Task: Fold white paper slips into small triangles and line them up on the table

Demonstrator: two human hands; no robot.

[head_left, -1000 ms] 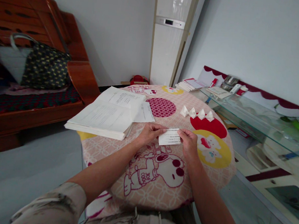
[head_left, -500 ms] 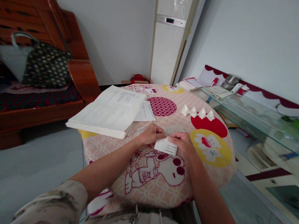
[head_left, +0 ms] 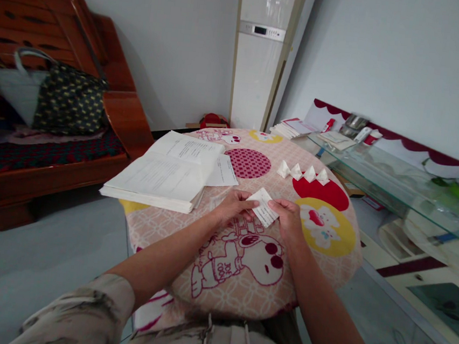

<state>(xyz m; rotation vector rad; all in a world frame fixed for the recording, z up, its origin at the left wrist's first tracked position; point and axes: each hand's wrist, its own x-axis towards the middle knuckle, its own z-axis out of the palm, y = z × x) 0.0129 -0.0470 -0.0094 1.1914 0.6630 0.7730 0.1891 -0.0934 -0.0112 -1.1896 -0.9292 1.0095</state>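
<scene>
A small folded square of printed paper [head_left: 264,209] is turned like a diamond between my hands, just above the table. My left hand [head_left: 235,206] pinches its left corner, thumb on top. On the opposite corner, my right hand [head_left: 288,215] grips it between thumb and fingers. Several folded white paper pieces with pointed tops [head_left: 296,172] stand in a row farther back on the right. To the left lies a thick open book [head_left: 164,174] with printed pages, and a loose printed sheet [head_left: 225,171] sticks out beside it.
A patterned cloth covers the round table [head_left: 233,297]. At the right runs a glass-topped cabinet [head_left: 392,171] with papers, a metal container and a red cup. A wooden bench [head_left: 120,123] with a dark patterned bag [head_left: 69,100] stands left. A tall white air conditioner [head_left: 257,72] is behind.
The folded paper has been turned from lying nearly level to a diamond, and raised slightly away from me. Both hands have shifted their grip to its opposite corners.
</scene>
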